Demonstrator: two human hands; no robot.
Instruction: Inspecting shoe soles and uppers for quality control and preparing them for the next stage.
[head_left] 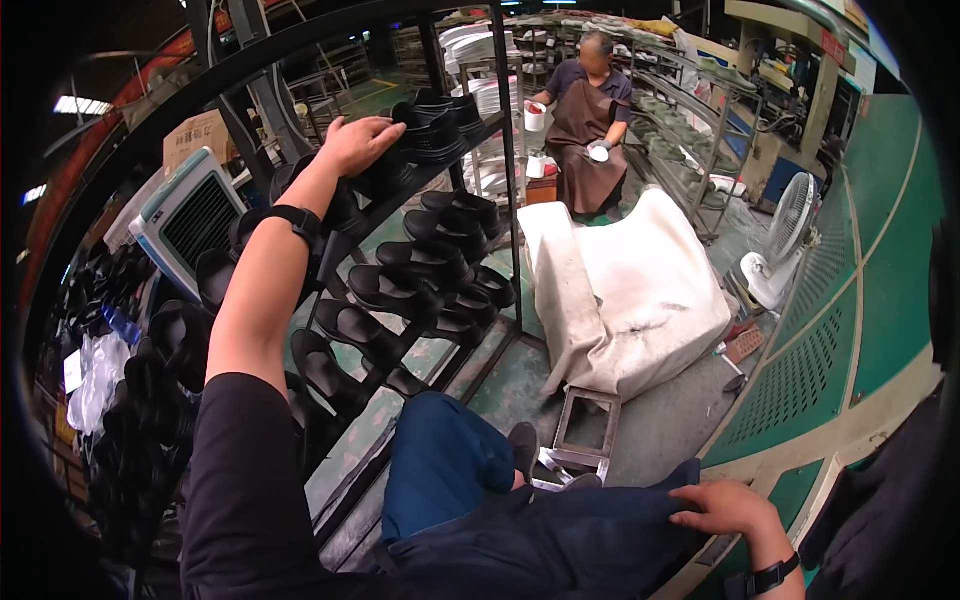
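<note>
My left hand [362, 146] reaches up to the upper shelf of a dark metal rack, its fingers stretched out over the black shoes. Just beside its fingertips stands a stack of black shoes [432, 130]. Another black shoe [382, 178] lies partly under the hand; whether the palm touches it is hidden. Lower down, rows of black shoes [420, 262] lean on the rack's bars. My right hand [728, 506] lies on the dark cloth [600, 525] over my lap, fingers loosely spread, with nothing visible in it.
A rack post [508, 180] rises right of the shoes. Ahead stands a bulky thing under a whitish cloth [650, 290], with a metal frame stool [588, 425] before it. A co-worker [590, 120] sits beyond, holding a white container. A fan [785, 235] and green panels [800, 390] are at right.
</note>
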